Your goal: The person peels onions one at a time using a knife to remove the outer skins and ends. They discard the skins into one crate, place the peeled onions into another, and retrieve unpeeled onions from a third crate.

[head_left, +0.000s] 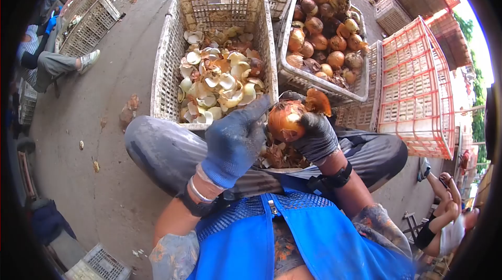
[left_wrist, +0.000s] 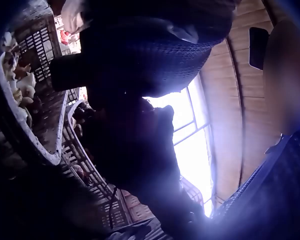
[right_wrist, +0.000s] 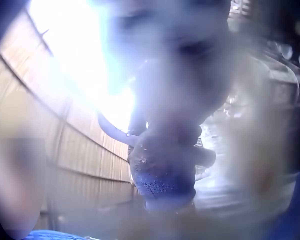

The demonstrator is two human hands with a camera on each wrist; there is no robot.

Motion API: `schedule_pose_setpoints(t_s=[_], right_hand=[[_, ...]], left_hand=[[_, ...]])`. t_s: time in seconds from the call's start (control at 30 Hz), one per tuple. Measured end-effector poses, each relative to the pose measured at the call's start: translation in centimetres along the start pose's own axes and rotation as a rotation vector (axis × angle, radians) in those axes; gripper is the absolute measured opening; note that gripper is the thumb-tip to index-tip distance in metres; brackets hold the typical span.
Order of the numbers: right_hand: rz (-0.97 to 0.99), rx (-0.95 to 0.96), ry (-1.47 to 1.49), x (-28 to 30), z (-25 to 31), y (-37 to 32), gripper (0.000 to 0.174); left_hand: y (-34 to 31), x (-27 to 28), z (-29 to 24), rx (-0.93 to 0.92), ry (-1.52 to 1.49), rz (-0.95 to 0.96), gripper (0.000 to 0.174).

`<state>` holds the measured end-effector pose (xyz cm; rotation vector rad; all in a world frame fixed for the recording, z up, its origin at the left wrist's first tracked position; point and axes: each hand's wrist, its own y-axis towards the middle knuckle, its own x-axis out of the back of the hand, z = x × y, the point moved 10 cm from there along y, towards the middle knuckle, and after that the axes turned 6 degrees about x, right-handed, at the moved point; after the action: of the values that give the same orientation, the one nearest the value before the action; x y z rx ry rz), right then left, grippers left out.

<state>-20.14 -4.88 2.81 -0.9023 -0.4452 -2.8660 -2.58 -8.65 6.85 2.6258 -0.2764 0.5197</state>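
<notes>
In the head view, my right hand [head_left: 319, 136], in a dark grey glove, grips a brown onion [head_left: 285, 121] with the thumb over its side. A curled flap of orange-brown onion skin [head_left: 317, 101] stands up beside that thumb. My left hand [head_left: 235, 141], in a blue glove with a dirty grey palm side, is at the onion's left, one finger reaching to its upper edge. In the right wrist view, a pale curved strip [right_wrist: 115, 132] juts out by the left hand [right_wrist: 162, 167]; I cannot tell whether the left hand holds it. The left wrist view is mostly dark.
A crate [head_left: 161, 70] of pale onion skins and pieces stands ahead of my knees. Right of it, another crate [head_left: 361, 89] is full of whole onions. Loose skins [head_left: 280, 157] lie between my legs. Red-and-white crates [head_left: 415, 86] stand at right; people sit at both sides.
</notes>
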Motion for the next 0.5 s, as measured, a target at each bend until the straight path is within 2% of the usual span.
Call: schedule_pose_setpoints(t_s=[0.03, 0.07, 0.1, 0.17, 0.2, 0.27, 0.3, 0.37, 0.5], right_hand=[[-0.016, -0.022, 0.047, 0.1, -0.2, -0.5, 0.036], [-0.106, -0.155, 0.403, -0.3, -2.3, -0.7, 0.034], [-0.108, -0.157, 0.404, -0.3, -2.5, -1.0, 0.034], [-0.159, -0.239, 0.493, 0.2, -2.9, -1.0, 0.032], [-0.155, -0.239, 0.495, 0.7, -2.6, -0.7, 0.032], [0.013, 0.227, -0.11, 1.2, 2.4, 0.4, 0.033], [0.016, 0.229, -0.108, 1.2, 2.8, 0.4, 0.033], [-0.103, -0.5, 0.795, -0.7, -3.1, -1.4, 0.037], [-0.099, -0.496, 0.97, -1.6, -3.5, -1.9, 0.05]], left_hand=[[-0.3, 0.5, -0.2, -0.003, -0.001, 0.006, 0.05], [-0.7, 0.5, -0.3, 0.024, 0.127, 0.078, 0.047], [-1.1, 0.2, -0.1, 0.053, 0.256, 0.146, 0.043], [-1.5, 0.2, -0.4, 0.02, 0.269, 0.143, 0.042], [-1.5, -0.1, -0.5, 0.019, 0.316, 0.183, 0.048], [-1.6, -0.4, -0.5, 0.024, 0.365, 0.218, 0.054], [-1.6, -0.5, -0.6, 0.003, 0.377, 0.222, 0.054], [-1.6, -0.7, -0.4, -0.015, 0.389, 0.224, 0.054], [-1.9, -1.7, 0.9, -0.079, 0.363, 0.2, 0.053]])
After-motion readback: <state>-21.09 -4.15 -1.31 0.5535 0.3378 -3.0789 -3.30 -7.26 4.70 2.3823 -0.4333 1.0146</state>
